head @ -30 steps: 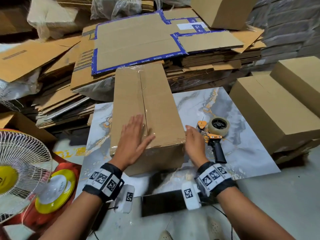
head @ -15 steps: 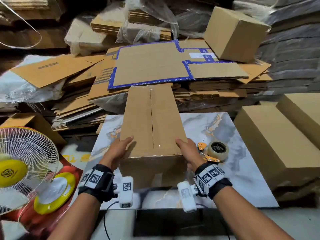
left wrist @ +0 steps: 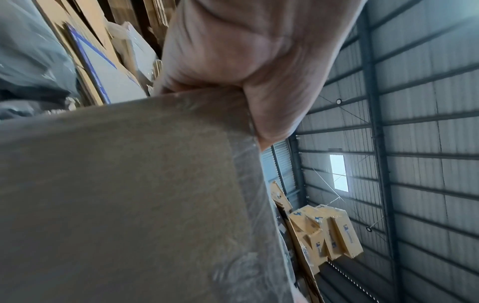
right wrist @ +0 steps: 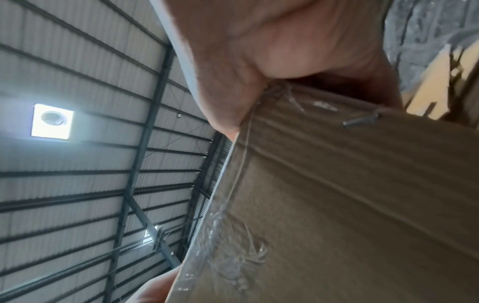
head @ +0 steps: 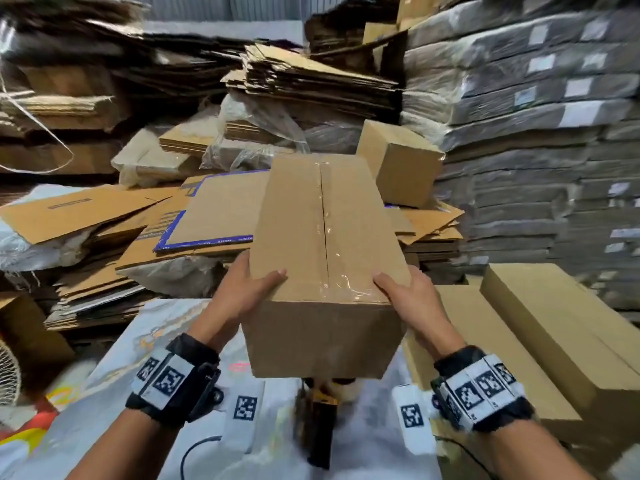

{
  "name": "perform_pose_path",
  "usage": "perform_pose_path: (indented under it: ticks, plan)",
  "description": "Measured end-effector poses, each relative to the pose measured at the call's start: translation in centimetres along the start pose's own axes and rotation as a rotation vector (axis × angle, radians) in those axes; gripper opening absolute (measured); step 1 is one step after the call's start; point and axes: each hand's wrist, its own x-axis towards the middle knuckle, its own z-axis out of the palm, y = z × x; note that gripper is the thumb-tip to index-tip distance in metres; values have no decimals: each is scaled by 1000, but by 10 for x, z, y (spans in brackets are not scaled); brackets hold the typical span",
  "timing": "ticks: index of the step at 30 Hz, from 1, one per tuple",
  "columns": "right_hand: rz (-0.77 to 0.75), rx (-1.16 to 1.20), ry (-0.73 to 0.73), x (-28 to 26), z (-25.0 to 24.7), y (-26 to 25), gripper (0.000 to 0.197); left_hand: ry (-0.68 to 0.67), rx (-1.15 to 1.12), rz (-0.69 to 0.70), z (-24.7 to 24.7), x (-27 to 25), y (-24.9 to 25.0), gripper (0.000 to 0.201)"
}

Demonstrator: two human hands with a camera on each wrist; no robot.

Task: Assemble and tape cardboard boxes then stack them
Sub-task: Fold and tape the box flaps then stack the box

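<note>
1. Head view: a taped cardboard box (head: 325, 258) is held up in the air between both hands, above the marble-patterned work surface (head: 149, 344), its long axis pointing away from the person.
2. Clear tape (head: 323, 216) runs along the centre seam of the top face and wraps over the near edge.
3. The left hand (head: 247, 289) grasps the near left corner: thumb lying on the top face, the remaining fingers out of sight down the left side.
4. The right hand (head: 412, 299) grasps the near right corner in the same way, thumb on top, the other fingers hidden behind the right side.
5. Left wrist view: the palm (left wrist: 233, 51) presses against the box's edge, with the thumb (left wrist: 274, 110) curled over the corner where the tape shows.
6. Right wrist view: the thumb (right wrist: 223, 98) hooks over the taped edge of the cardboard; wrinkled tape is visible lower on that face.
7. Under the lifted box, a tape dispenser (head: 320, 420) lies on the surface, its upper part hidden by the box.
8. To the right lie finished long boxes (head: 540, 341) side by side; a smaller box (head: 401, 164) sits tilted on the flat cardboard piles (head: 214, 216) behind.
9. A white fan (head: 8, 372) is at the left edge.
</note>
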Motion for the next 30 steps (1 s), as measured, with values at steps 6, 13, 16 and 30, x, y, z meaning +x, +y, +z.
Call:
perform_pose_path:
  ticks: [6,13,16,30]
  plan:
    - [-238,-60,-119,54,-63,-27,116,73,-114,105,51,47,44,36]
    - [-411,-360,-183,162,-75,-51,110,80,-134,239,70,142,76,44]
    - [-456,-305,-129,226,-72,-67,104,-2,-60,293,71,206,73,90]
    - [-532,-858,26,592,53,-45,60,195,1075,590,137,575,-35,72]
